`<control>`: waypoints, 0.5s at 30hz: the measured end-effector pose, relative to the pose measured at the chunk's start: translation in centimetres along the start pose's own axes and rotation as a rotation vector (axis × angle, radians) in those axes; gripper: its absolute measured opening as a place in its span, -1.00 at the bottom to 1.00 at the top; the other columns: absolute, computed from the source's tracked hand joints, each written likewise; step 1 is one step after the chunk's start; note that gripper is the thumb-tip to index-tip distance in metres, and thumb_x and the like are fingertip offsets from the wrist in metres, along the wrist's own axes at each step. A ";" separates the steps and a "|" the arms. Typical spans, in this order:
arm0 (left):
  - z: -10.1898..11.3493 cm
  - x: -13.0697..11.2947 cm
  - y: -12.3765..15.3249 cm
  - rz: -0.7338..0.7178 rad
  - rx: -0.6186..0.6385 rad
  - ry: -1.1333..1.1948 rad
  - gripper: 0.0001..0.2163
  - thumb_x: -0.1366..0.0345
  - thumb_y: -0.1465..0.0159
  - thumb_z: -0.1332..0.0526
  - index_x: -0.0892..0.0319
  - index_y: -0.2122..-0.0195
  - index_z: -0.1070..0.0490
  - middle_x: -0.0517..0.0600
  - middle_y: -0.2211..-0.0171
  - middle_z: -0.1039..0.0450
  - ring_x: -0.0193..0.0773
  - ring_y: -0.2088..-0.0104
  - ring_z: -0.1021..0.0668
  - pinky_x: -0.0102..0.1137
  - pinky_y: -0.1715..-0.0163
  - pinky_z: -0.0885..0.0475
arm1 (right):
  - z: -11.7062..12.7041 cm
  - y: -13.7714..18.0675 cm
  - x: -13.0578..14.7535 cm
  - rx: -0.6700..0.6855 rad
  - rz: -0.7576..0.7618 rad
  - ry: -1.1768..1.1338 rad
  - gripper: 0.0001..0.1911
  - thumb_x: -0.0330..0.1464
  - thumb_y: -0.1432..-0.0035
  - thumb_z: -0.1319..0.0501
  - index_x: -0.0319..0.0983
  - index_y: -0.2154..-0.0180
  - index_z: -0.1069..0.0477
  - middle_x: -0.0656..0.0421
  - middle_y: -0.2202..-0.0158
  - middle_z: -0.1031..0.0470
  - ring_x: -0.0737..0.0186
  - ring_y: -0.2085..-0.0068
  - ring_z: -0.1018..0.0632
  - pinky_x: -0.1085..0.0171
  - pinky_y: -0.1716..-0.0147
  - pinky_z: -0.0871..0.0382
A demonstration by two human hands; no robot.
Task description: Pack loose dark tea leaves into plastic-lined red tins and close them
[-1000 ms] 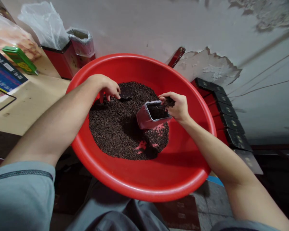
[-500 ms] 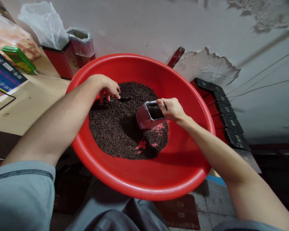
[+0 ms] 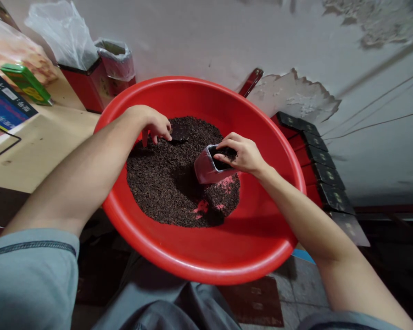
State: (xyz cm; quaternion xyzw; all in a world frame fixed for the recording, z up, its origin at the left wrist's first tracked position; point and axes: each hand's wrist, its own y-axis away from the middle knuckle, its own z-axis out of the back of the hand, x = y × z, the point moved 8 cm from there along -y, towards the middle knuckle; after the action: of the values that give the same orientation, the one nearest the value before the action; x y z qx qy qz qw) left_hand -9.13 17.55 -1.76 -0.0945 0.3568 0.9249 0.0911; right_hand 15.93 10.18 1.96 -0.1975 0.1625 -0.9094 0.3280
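Observation:
A large red plastic basin (image 3: pixel 258 233) holds a bed of dark, dry loose tea leaves (image 3: pixel 158 192). My left hand (image 3: pixel 157 126) is closed around the near edge of a flat dark piece (image 3: pixel 180 132), which lies on the leaves; its exact kind is unclear. In the right half of the heap sits a squarish red tin with a clear plastic liner (image 3: pixel 204 168), slightly tilted, with dark leaves inside. My right hand (image 3: pixel 242 153) is over the tin's mouth, thumb and fingers apart, the fingertips at the leaves and the far rim.
Left of the basin, a wooden table (image 3: pixel 51 146) bears a green box (image 3: pixel 26 85), a printed carton (image 3: pixel 7 107) and a red tin with a plastic bag (image 3: pixel 86 80). Another lined tin (image 3: pixel 116 59) stands beside it. Several black-lidded red tins (image 3: pixel 325 169) line the right side.
My right hand has shifted from gripping the tin's right rim to reaching across its mouth with spread fingers. My left hand and the dark piece stay in place.

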 end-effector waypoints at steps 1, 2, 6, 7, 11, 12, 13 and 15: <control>0.0 0.0 0.0 -0.007 0.000 0.001 -0.29 -0.11 -0.40 -0.27 -0.05 -0.52 -0.19 0.22 -0.25 -0.53 0.05 0.00 -0.68 -0.30 0.22 -0.68 | 0.1 0.0 0.2 0.001 0.014 -0.052 -0.59 0.09 -0.24 -0.33 -0.10 0.21 -0.65 0.06 0.14 -0.65 0.09 0.18 -0.63 0.14 0.21 -0.50; 0.0 0.0 -0.1 -0.014 -0.001 0.002 -0.28 -0.12 -0.39 -0.28 -0.06 -0.52 -0.19 0.22 -0.24 -0.53 0.06 -0.01 -0.68 -0.30 0.22 -0.68 | 0.2 0.0 0.4 -0.005 0.023 -0.097 -0.60 0.08 -0.22 -0.35 -0.09 0.20 -0.67 0.06 0.13 -0.66 0.07 0.16 -0.65 0.11 0.17 -0.53; 0.1 0.0 -0.4 -0.037 -0.006 -0.006 -0.28 -0.11 -0.37 -0.31 -0.08 -0.51 -0.23 0.21 -0.22 -0.55 0.08 0.00 -0.68 -0.26 0.19 -0.68 | 1.3 0.0 -0.2 -0.116 -0.044 -0.140 -0.61 0.03 -0.31 -0.30 -0.11 0.32 -0.67 0.09 0.32 -0.67 0.12 0.33 -0.63 0.13 0.28 -0.52; 0.1 0.0 -0.4 -0.039 -0.006 -0.008 -0.29 -0.11 -0.37 -0.31 -0.08 -0.50 -0.23 0.21 -0.22 -0.55 0.08 0.01 -0.68 -0.25 0.19 -0.68 | 1.6 0.0 -0.6 -0.142 -0.079 -0.125 -0.58 0.03 -0.32 -0.28 -0.12 0.35 -0.66 0.10 0.39 -0.64 0.16 0.41 -0.59 0.15 0.34 -0.47; 0.0 0.1 -0.3 -0.022 0.002 -0.002 -0.32 -0.13 -0.38 -0.29 -0.10 -0.48 -0.27 0.19 -0.27 -0.51 0.07 -0.01 -0.67 -0.27 0.20 -0.68 | 1.7 0.0 -1.1 -0.100 -0.140 -0.009 -0.42 0.18 -0.27 -0.24 -0.15 0.50 -0.52 0.16 0.57 -0.48 0.26 0.54 -0.43 0.21 0.46 -0.28; 0.1 0.1 -0.3 -0.020 0.000 -0.001 -0.33 -0.12 -0.38 -0.28 -0.11 -0.48 -0.27 0.18 -0.29 -0.49 0.07 -0.01 -0.67 -0.28 0.20 -0.67 | 1.6 0.0 -1.0 -0.061 -0.125 0.002 -0.38 0.20 -0.29 -0.18 -0.15 0.51 -0.49 0.15 0.56 -0.47 0.25 0.52 -0.43 0.21 0.44 -0.28; 0.1 0.0 -0.3 -0.023 0.000 -0.001 -0.34 -0.11 -0.40 -0.27 -0.10 -0.48 -0.27 0.17 -0.30 -0.48 0.07 -0.02 -0.66 -0.28 0.21 -0.67 | 1.4 0.1 -0.9 -0.022 -0.104 -0.009 -0.36 0.21 -0.33 -0.09 -0.15 0.49 -0.47 0.14 0.52 -0.48 0.22 0.48 -0.45 0.19 0.41 -0.30; 0.1 -0.1 -0.3 -0.038 0.000 -0.001 -0.36 -0.07 -0.42 -0.26 -0.08 -0.48 -0.27 0.17 -0.30 -0.48 0.07 -0.02 -0.66 -0.29 0.21 -0.67 | 1.0 0.3 -0.7 0.037 -0.074 -0.088 -0.37 0.15 -0.41 0.06 -0.14 0.37 -0.48 0.11 0.42 -0.52 0.16 0.39 -0.50 0.15 0.33 -0.37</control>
State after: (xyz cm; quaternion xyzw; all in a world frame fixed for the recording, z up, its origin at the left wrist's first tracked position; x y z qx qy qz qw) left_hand -8.94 17.83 -1.87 -0.1009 0.3548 0.9231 0.1087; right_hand 17.08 10.22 2.53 -0.2368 0.1236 -0.9143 0.3046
